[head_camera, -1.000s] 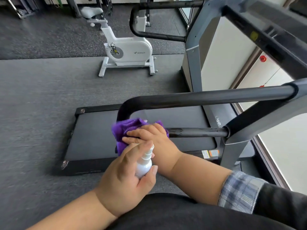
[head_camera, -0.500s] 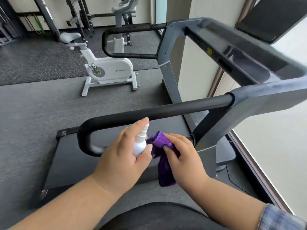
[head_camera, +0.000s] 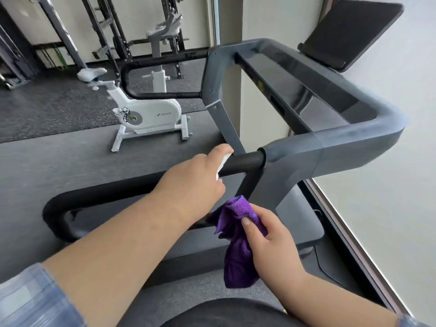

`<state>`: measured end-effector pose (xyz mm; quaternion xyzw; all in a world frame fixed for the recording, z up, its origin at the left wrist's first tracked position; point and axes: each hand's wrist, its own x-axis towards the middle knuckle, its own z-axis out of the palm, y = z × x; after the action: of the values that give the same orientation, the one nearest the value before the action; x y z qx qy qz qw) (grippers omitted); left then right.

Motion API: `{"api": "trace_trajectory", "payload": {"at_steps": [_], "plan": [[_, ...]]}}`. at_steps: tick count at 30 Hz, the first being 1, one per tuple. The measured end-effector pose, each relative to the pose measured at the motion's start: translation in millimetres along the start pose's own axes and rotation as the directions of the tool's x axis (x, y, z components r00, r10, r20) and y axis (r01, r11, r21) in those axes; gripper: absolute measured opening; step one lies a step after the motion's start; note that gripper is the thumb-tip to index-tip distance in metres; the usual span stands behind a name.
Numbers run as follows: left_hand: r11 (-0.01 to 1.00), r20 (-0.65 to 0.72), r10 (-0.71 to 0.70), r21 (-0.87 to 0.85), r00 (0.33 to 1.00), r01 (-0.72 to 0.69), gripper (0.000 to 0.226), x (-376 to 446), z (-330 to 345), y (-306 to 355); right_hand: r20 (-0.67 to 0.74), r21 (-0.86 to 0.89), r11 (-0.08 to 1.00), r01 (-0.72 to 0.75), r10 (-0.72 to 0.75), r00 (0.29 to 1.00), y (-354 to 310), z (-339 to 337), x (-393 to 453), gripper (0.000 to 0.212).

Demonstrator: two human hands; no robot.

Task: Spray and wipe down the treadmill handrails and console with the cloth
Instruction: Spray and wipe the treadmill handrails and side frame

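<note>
Lower right: right hand [head_camera: 271, 241] pinching a bunched purple cloth [head_camera: 238, 246] hanging under the handrail [head_camera: 245, 161]; mid-frame: left hand [head_camera: 191, 185] wrapped round a white spray bottle [head_camera: 223, 164], touching that black rail; upper right: dark console [head_camera: 351, 34]; upper left: white exercise bike [head_camera: 146, 114].

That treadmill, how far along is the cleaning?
Nothing shows for certain as done: no wet streaks can be made out on the near handrail. In hand: the left hand holds the white spray bottle up against that rail, while the right hand grips the purple cloth below it, off the rail. The far handrail and console appear left to do.
</note>
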<state>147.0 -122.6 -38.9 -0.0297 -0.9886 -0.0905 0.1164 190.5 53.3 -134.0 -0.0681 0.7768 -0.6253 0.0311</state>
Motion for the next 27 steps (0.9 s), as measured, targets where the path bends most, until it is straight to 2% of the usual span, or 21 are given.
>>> {"api": "trace_trajectory", "payload": {"at_steps": [6, 11, 16, 23, 27], "plan": [[0.998, 0.052, -0.049, 0.038, 0.997, 0.047, 0.05, 16.6, 9.2, 23.0, 0.061, 0.029, 0.999, -0.033, 0.031, 0.998, 9.0, -25.4, 7.3, 0.031], [0.992, 0.035, -0.113, 0.056, 0.993, 0.111, 0.048, 19.3, 8.2, 27.7, 0.094, 0.052, 0.998, -0.045, 0.04, 0.995, 13.4, -33.8, 12.9, 0.03], [0.98, -0.011, -0.192, 0.049, 0.981, 0.193, 0.054, -4.3, -5.3, 9.5, 0.148, 0.053, 0.998, -0.029, 0.021, 0.989, 13.3, -30.3, 19.1, 0.03], [0.881, -0.037, -0.468, 0.061, 0.883, 0.469, 0.05, -53.2, -39.2, -47.8, 0.237, 0.049, 0.996, -0.071, 0.057, 0.97, 13.9, -10.4, 24.9, 0.028], [0.847, 0.007, -0.53, 0.042, 0.848, 0.529, 0.046, -69.1, -40.0, -69.9, 0.307, 0.027, 0.998, -0.052, 0.041, 0.951, 7.2, 11.2, 27.6, 0.026]]}}
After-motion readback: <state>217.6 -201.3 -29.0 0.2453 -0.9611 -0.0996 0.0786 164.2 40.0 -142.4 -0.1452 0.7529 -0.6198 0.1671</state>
